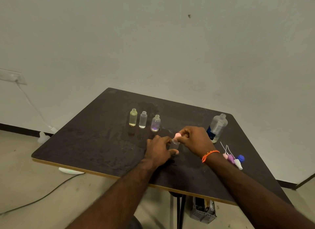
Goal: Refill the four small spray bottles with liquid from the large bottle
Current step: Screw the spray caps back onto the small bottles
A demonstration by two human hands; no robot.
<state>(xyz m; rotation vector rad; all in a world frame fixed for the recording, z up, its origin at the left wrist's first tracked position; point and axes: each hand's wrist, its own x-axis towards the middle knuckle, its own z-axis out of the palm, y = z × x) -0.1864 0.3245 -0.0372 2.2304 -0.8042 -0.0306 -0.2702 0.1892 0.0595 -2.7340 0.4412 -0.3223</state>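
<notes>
The dark bench [95,143] carries all task items. Nearest the viewer, at the centre of the work area, the left hand [159,150] grips the body of a small clear spray bottle [174,144], fingers and thumb curled round it. The right hand [194,139] pinches the pink spray cap [178,135] on top of that bottle between thumb and fingertips. Whether the cap is seated or loose on the neck cannot be told. An orange wristband [209,154] sits on the right wrist.

At 4 o'clock from the held bottle, near the right edge of the bench, lies a cluster of removed spray caps [232,158] (pink, purple and white, with dip tubes pointing away from the viewer) and, touching the cluster, a blue cap [240,158].

At 2 o'clock stands the large bottle [218,127], upright, uncapped, with a blue-and-white label.

At 10 to 11 o'clock, three small bottles stand upright in a row, uncapped and apart from one another: a purple-tinted bottle [155,123] nearest, then a clear bottle [143,119], then a yellow-tinted bottle [133,117] farthest left.

Beyond the bench, a white cable [32,107] runs down the wall [153,41] at 9 o'clock.
</notes>
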